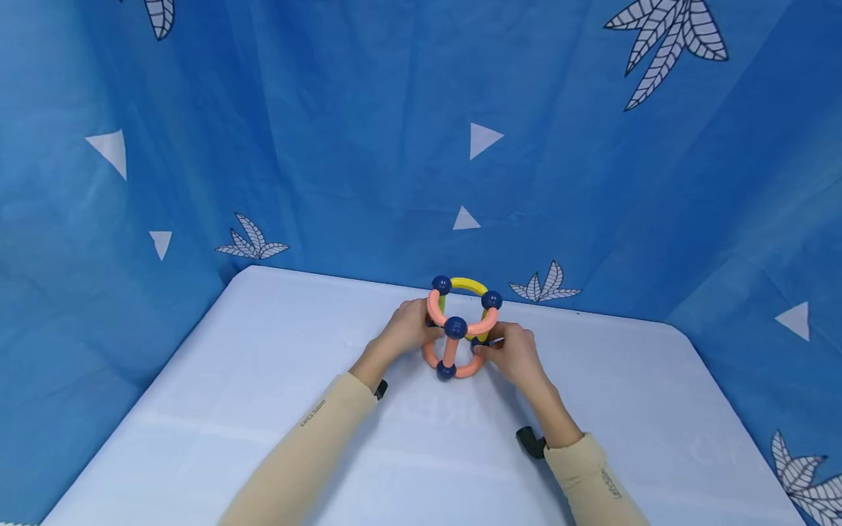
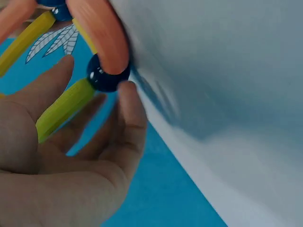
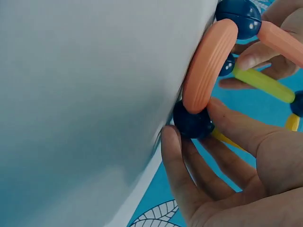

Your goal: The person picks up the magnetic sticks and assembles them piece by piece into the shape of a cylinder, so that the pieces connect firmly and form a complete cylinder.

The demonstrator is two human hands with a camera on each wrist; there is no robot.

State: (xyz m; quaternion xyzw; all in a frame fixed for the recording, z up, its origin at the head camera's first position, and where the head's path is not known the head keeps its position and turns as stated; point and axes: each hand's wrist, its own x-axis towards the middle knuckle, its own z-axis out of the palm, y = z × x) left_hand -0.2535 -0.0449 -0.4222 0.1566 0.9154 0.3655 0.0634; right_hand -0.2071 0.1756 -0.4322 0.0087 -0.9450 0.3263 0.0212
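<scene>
A toy frame of dark blue balls (image 1: 455, 327) and coloured rods stands on the table in the head view. Curved orange rods (image 1: 467, 369) and an upright orange rod (image 1: 450, 352) face me, with a yellow curved rod (image 1: 468, 285) at the top back. My left hand (image 1: 406, 327) is at its left side, fingers curled around a lower blue ball (image 2: 106, 75) and the green rod (image 2: 66, 109) joined to it. At the lower right, my right hand (image 1: 517, 356) pinches another blue ball (image 3: 193, 122) between thumb and fingers. The head view partly hides both grips.
The white table (image 1: 276, 467) extends around the frame. Behind it hangs a blue curtain (image 1: 368, 146) with leaf and triangle prints, close to the table's back edge. Black wrist devices (image 1: 530, 443) sit on both forearms.
</scene>
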